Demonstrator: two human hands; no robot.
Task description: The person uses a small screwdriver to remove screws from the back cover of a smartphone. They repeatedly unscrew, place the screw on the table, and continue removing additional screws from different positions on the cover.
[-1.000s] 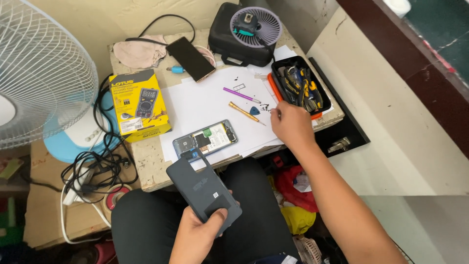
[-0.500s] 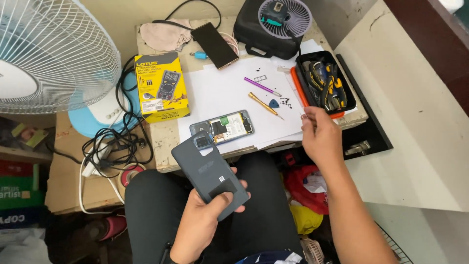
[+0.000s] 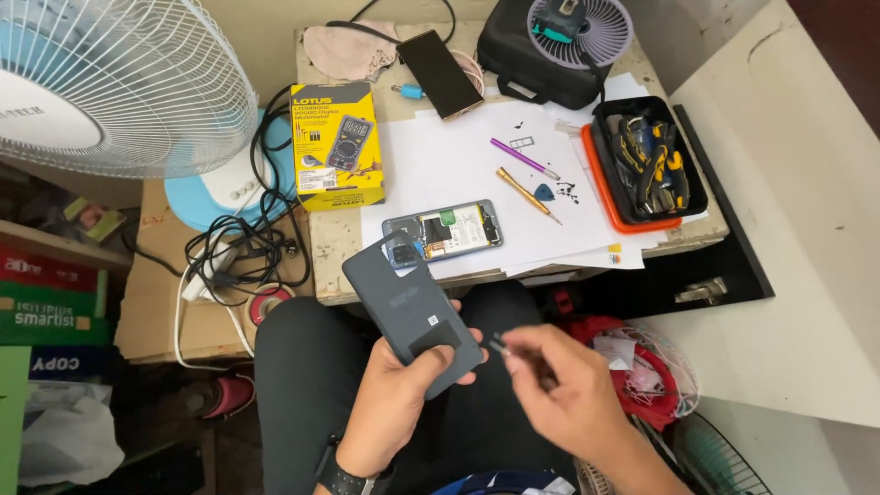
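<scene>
Both hands hover over the person's lap, just below the edge of the surface. Fingers of the left hand [image 3: 394,403] are wrapped around the lower end of a grey phone back cover [image 3: 411,312], holding it tilted with its outer face up so the top corner points toward the surface. Pinched in the right hand [image 3: 559,390] is a small dark tool [image 3: 500,345], its tip close to the cover's lower edge; motion blur hides exactly what it is. Directly ahead, the opened phone [image 3: 443,231] lies face down on white paper sheets [image 3: 458,165], its circuitry exposed, probably kept on paper so loose parts stay visible. Beside it rest a purple-handled tool [image 3: 522,158], a yellow-handled screwdriver [image 3: 524,192], a blue pick [image 3: 544,192] and scattered tiny screws [image 3: 566,191]. An orange-rimmed tray of pliers [image 3: 646,165] sits to the right, a yellow multimeter box [image 3: 335,145] to the left, with another phone [image 3: 441,73] and a small fan [image 3: 579,27] behind. A large standing fan [image 3: 110,82] and tangled cables [image 3: 243,243] fill the floor side.
</scene>
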